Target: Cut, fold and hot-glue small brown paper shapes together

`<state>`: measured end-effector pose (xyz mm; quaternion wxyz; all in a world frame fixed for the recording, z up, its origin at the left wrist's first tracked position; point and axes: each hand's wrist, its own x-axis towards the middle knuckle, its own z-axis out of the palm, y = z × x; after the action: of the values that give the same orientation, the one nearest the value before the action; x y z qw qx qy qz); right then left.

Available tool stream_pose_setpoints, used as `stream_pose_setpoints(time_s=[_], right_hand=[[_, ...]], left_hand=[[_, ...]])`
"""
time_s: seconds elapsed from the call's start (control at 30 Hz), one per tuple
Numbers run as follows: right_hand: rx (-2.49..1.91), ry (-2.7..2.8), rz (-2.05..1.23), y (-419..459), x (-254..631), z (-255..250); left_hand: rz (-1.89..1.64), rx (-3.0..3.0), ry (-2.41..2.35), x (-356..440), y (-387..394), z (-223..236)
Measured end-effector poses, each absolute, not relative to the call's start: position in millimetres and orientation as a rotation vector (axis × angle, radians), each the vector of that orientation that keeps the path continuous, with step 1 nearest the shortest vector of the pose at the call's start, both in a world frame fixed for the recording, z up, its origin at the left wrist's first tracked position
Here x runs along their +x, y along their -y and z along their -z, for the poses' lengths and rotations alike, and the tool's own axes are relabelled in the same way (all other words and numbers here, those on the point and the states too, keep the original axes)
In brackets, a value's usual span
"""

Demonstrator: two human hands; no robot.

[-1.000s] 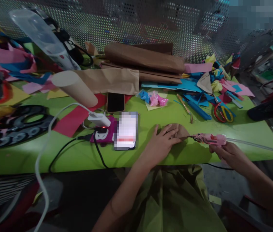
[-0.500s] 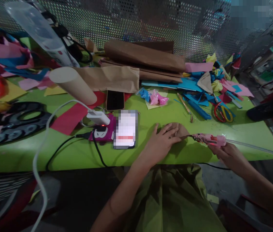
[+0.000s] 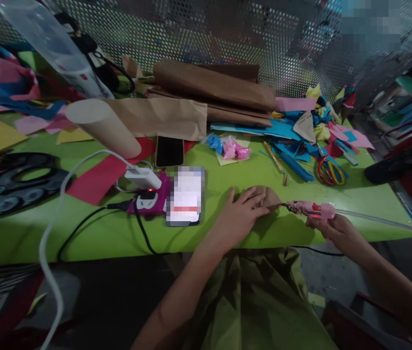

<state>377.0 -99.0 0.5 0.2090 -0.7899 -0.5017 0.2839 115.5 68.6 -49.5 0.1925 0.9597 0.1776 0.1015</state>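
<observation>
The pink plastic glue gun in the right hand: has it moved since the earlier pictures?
No: judged against the scissors with red and yellow handles, the pink plastic glue gun shows no clear move; the whole view shifted slightly.

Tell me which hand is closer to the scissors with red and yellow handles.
Right. The right hand, gripping the pink glue gun, is on the near side of the scissors. The left hand, on the brown piece, is farther away, to their left.
</observation>
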Motion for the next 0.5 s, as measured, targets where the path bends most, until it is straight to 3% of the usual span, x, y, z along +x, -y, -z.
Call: stream_pose_setpoints(time_s=[0.5], right_hand=[[-2.293, 1.445, -0.773, 93, 368, -14]], left_hand=[[-0.290, 2.709, -0.489, 115, -69, 52]])
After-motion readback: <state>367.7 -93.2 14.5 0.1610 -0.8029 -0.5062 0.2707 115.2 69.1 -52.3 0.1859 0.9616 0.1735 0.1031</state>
